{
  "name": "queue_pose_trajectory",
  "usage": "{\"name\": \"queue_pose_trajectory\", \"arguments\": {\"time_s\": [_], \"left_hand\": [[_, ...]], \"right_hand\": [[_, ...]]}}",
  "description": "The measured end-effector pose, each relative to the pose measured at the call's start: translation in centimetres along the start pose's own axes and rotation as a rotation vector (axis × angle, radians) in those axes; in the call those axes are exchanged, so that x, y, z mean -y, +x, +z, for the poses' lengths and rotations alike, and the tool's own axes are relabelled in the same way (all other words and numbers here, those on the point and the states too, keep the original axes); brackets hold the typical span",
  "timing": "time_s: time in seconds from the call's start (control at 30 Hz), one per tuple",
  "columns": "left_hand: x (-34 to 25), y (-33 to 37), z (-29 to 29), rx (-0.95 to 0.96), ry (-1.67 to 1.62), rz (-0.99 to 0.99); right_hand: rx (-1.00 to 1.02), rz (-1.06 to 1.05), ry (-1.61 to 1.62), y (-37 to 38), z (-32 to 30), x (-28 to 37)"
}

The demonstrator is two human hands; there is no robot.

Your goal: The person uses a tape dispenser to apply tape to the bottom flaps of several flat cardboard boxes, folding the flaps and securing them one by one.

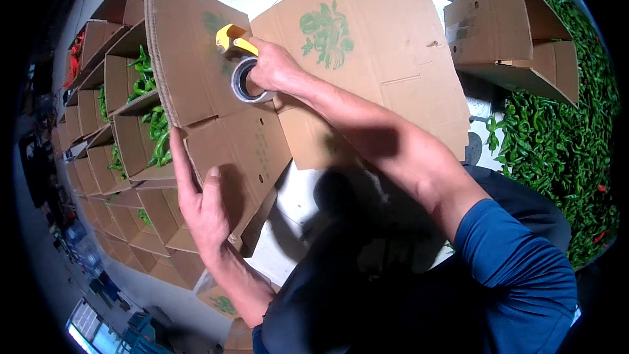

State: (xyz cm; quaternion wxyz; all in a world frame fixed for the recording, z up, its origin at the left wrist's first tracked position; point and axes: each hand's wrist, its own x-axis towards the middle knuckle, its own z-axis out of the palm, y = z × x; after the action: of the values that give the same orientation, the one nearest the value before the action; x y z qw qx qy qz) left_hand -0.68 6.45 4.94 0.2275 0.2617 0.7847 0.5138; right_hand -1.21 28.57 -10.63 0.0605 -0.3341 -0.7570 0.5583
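Note:
In my right hand (275, 67) is a yellow tape dispenser (232, 38) with a roll of tape (238, 85) on it; my fingers are closed around it. It is over a brown cardboard box (187, 52), beside a green print. The box stands tilted in front of me, with a seam across its middle. Against its left edge rests my left hand (204, 213), the fingers reaching along and partly behind the edge and the thumb raised in front. Flattened cardboard (386, 26) with a green vegetable print lies just right of the box.
Rows of open boxes (131, 141) stand at the left, several with green peppers (157, 134) inside. A large heap of green peppers (557, 157) spreads along the right. Above it is an open empty box (481, 23). Red peppers (75, 59) show at the far left.

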Motion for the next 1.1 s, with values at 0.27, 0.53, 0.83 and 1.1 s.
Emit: {"name": "queue_pose_trajectory", "arguments": {"time_s": [0.27, 0.53, 0.83, 1.1], "left_hand": [[0.2, -0.3, -1.0, -0.038, 0.036, -0.011], [1.0, 0.3, -1.2, -0.048, 0.055, 0.034], [0.7, -0.1, -0.4, -0.085, -0.103, -0.034], [1.0, 0.1, -0.6, -0.088, 0.016, -0.001]], "right_hand": [[0.493, 0.067, -0.040, -9.8, -1.0, -2.1], [0.766, -0.113, -0.368, -9.0, -3.7, -0.9], [1.081, -0.422, -0.891, 2.4, -2.0, 2.1], [1.289, -0.665, -0.920, -1.3, 6.5, 0.3]]}}
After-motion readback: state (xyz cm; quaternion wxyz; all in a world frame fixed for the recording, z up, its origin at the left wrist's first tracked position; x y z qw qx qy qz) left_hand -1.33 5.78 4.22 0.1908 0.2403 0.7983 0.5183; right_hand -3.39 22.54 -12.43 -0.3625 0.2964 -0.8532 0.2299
